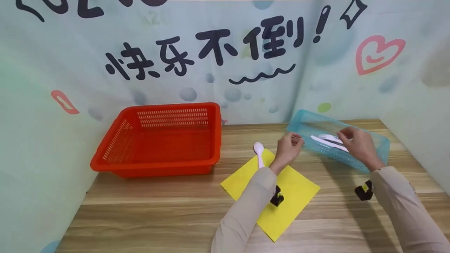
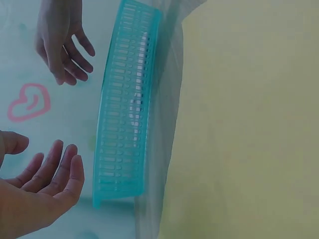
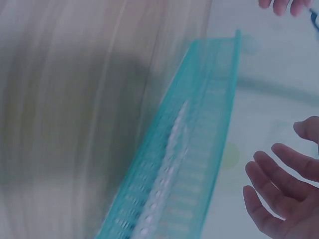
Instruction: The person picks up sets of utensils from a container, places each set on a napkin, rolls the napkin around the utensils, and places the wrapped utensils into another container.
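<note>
My left hand (image 1: 289,149) is raised at the near left end of the blue basket (image 1: 383,144), fingers loosely bent. Over the basket's right part hovers my right hand (image 1: 360,144). The left wrist view shows both the left hand (image 2: 47,191) and the right hand (image 2: 62,42) with gaps between thumb and fingers and nothing held. In the basket lie a pale plastic knife (image 1: 328,143) and a fork (image 1: 330,137), partly behind the right hand. A pale plastic spoon (image 1: 259,149) lies at the upper corner of a yellow sheet (image 1: 297,191), its lower handle hidden by the left sleeve.
A large red basket (image 1: 158,168) stands on the left of the wooden table (image 1: 158,214). Behind the table hangs a printed cloth (image 1: 246,102). Each wrist carries a small black device, the left one (image 1: 277,198) above the yellow sheet.
</note>
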The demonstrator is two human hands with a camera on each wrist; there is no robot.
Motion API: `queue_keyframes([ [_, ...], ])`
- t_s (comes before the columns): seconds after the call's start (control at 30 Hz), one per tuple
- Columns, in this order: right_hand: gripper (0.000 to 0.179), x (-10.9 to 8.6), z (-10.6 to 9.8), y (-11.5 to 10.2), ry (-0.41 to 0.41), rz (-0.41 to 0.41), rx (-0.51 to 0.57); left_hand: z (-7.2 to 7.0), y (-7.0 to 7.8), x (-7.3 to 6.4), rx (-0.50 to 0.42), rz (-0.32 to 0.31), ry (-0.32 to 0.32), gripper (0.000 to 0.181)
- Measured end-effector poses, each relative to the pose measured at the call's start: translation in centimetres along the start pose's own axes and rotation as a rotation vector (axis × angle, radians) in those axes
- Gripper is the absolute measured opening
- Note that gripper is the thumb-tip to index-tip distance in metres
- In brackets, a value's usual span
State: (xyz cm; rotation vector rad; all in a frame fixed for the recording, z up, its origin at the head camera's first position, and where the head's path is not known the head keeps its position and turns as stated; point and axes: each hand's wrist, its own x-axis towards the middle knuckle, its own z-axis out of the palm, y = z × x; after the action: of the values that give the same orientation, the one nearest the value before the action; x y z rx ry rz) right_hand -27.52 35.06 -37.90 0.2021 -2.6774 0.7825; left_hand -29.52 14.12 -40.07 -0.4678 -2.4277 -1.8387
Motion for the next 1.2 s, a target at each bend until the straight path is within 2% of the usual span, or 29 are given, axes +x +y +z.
queue_keyframes([
  [0.13, 0.034, 0.2, -0.2, 1.8, -0.039, 0.059, -0.036, 1.6, -0.3, 0.1, 0.005, -0.075, -0.015, 0.010],
  [0.3, 0.033, 0.2, -0.1, 3.6, -0.138, 0.102, -0.086, 3.0, -0.7, 0.2, 0.036, -0.138, -0.038, 0.010],
  [0.47, 0.039, 0.3, -0.2, 4.8, -0.256, 0.166, -0.118, 3.9, -0.8, 0.0, 0.076, -0.186, -0.112, 0.014],
  [0.77, 0.038, 1.0, -0.3, 4.8, -0.428, 0.232, -0.155, 5.1, -1.4, -0.3, 0.114, -0.210, -0.247, 0.027],
  [0.97, 0.035, 1.2, -0.3, 4.7, -0.462, 0.229, -0.181, 5.6, -1.3, -0.5, 0.115, -0.238, -0.270, 0.028],
  [1.2, 0.032, 1.5, -0.3, 4.6, -0.532, 0.211, -0.239, 5.5, -1.1, -0.7, 0.111, -0.201, -0.317, 0.033],
])
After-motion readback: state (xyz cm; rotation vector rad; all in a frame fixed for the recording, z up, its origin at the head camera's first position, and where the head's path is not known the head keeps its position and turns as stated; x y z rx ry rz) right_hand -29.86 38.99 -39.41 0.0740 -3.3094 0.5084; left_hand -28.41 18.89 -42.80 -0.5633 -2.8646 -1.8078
